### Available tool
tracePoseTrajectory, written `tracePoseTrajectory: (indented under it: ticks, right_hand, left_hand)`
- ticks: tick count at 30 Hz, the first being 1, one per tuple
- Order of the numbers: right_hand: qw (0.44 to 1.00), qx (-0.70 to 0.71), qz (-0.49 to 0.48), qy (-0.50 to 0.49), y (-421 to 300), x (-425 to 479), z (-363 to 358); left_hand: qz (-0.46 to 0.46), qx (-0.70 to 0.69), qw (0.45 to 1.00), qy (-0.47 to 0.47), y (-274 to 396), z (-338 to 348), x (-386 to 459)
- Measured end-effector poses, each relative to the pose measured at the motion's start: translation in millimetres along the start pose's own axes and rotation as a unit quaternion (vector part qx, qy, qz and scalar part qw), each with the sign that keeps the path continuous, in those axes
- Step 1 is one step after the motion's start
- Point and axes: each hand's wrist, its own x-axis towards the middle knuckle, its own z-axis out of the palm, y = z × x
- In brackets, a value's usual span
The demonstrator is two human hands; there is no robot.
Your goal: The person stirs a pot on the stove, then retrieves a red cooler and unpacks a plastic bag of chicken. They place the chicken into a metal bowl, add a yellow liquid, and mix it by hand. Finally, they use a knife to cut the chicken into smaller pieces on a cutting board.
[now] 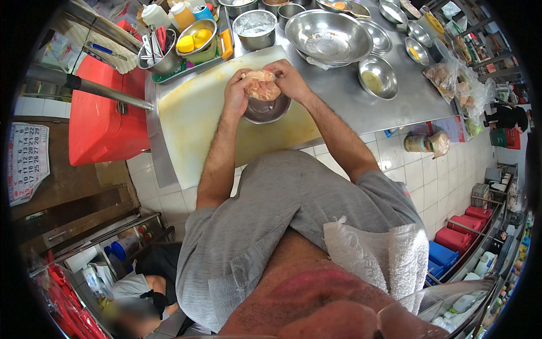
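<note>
Both hands hold one piece of pale pink raw meat (261, 84), likely chicken, above a steel bowl (267, 113). My left hand (237, 94) grips its left edge with thumb and fingers. On the opposite side, my right hand (290, 80) pinches the upper right edge. The bowl rests on a large yellowish-white cutting board (199, 127), and the meat hides its far rim. Whether anything lies at the bottom of the bowl I cannot tell clearly.
A wide steel bowl (329, 38) and a smaller one with yellowish liquid (378, 78) stand to the right. Behind on the left are a utensil pot (159, 63), lemons (194, 39) and squeeze bottles (154, 16). A red cooler (106, 118) flanks the steel table. Another person (144, 292) is at lower left.
</note>
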Motion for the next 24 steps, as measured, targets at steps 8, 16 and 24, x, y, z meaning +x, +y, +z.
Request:
tracePoseTrajectory:
  ticks: [8, 16, 24]
  right_hand:
    - [0.983, 0.044, 0.161, -0.074, -2, 13, -12]
    - [0.945, 0.209, 0.239, -0.082, 5, 16, -10]
    - [0.960, 0.090, 0.214, -0.158, 17, 26, -3]
  left_hand:
    - [-0.022, 0.144, 0.981, 0.125, 15, 19, 0]
    - [0.047, -0.013, 0.978, 0.205, 17, 28, -4]
    - [0.090, 0.038, 0.988, 0.116, 13, 9, 0]
